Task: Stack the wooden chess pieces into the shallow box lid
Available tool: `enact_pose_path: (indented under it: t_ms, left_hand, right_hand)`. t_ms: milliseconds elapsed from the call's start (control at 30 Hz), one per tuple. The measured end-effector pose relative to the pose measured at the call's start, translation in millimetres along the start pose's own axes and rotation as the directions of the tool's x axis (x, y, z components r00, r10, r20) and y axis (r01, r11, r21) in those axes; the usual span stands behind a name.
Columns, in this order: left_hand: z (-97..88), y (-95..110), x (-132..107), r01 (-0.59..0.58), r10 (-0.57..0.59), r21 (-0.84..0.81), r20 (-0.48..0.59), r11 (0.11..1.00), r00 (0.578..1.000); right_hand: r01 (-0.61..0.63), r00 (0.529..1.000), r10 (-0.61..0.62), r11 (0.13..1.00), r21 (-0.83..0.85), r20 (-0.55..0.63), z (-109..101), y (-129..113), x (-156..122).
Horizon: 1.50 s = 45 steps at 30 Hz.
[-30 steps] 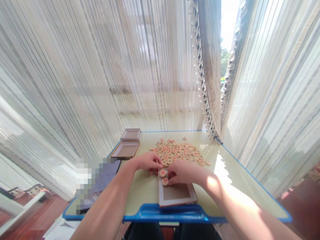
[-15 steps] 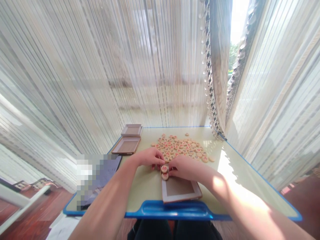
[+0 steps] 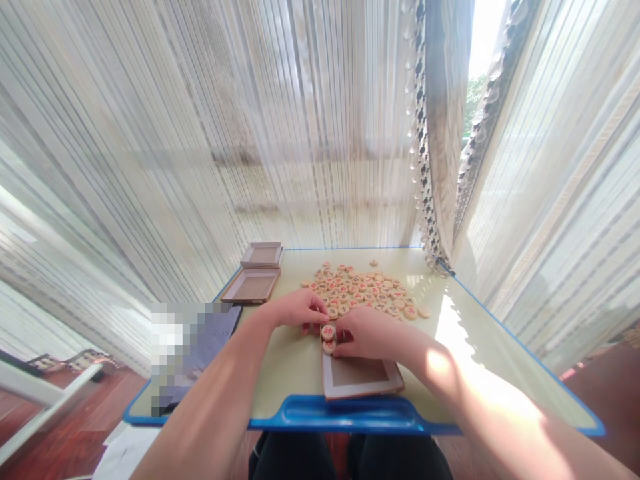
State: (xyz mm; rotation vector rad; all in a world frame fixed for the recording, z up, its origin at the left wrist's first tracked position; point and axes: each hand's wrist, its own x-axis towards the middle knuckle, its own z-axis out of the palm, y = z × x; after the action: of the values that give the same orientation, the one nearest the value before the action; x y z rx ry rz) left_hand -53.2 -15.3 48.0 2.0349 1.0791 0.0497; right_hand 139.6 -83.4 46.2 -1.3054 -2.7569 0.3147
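Observation:
Two round wooden xiangqi pieces with red characters sit one behind the other along the left wall of a shallow brown box with a pale rim. My left hand bends its fingers around the box's far left corner, beside the pieces. From the right, my right hand reaches over the box, thumb and forefinger tips curled against the pieces' right side. Its other fingers, and whatever lies beneath the palm, are hidden. Beyond both hands spreads a heap of loose xiangqi pieces, some marked in red, others dark or blank.
Two more shallow boxes stand at the back left of the pale folding table. A dark-edged tablet, partly pixelated, lies at the left. The blue table edge is in front, with string curtains behind.
The view has shifted slightly, so the table appears a little higher. Both hands keep nearly the same place at the box, and the two pieces remain by its left wall.

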Motion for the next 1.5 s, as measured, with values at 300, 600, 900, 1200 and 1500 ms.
enact_pose_path:
  t_ms: [300,600,900,1200,1500]
  left_hand:
    - [0.7,2,-2,0.016,-0.016,0.02,-0.004,1.0,1.0]
    - [1.0,1,-2,0.001,-0.001,-0.009,0.009,1.0,1.0]
    - [1.1,1,-1,0.012,-0.012,-0.007,0.021,1.0,1.0]
    - [2.1,5,-4,0.054,-0.054,0.009,0.02,0.999,0.998]
    - [1.4,1,-2,0.014,-0.013,-0.02,0.057,1.0,0.998]
  right_hand:
    - [0.026,1.0,-0.026,0.999,0.035,-0.003,0,3,1]
    - [-0.057,0.975,0.065,0.998,0.04,-0.214,5,-2,4]
    - [-0.095,0.975,0.123,0.983,0.159,-0.182,12,-4,11]
    - [-0.054,0.95,0.097,0.987,0.151,-0.297,5,4,6]
    - [-0.06,0.969,0.056,0.998,-0.011,-0.241,13,-3,7]
